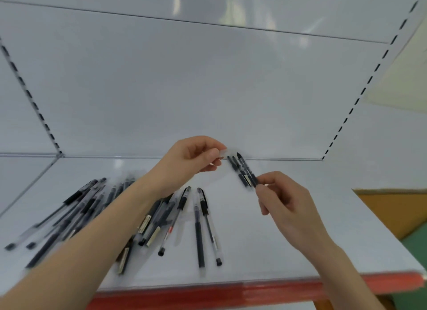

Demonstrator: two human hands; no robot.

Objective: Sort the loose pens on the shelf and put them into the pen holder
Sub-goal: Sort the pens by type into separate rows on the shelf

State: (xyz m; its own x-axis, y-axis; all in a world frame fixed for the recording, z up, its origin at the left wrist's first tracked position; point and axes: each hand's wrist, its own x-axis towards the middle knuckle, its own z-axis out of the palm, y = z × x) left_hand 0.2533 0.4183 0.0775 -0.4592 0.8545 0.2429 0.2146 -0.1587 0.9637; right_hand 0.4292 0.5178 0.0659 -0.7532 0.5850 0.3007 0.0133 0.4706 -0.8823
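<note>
Several loose black and clear gel pens lie scattered on the white shelf, mostly on its left half, partly hidden under my left forearm. My right hand is raised above the shelf and pinches a small bundle of black pens by their lower ends, tips pointing up and left. My left hand hovers just left of the bundle, its thumb and fingers pinched on something small and clear next to the pen tips. No pen holder shows in this view.
The shelf has a white back panel and slotted uprights at both sides. A red strip runs along its front edge. To the right are an orange-brown surface and green floor.
</note>
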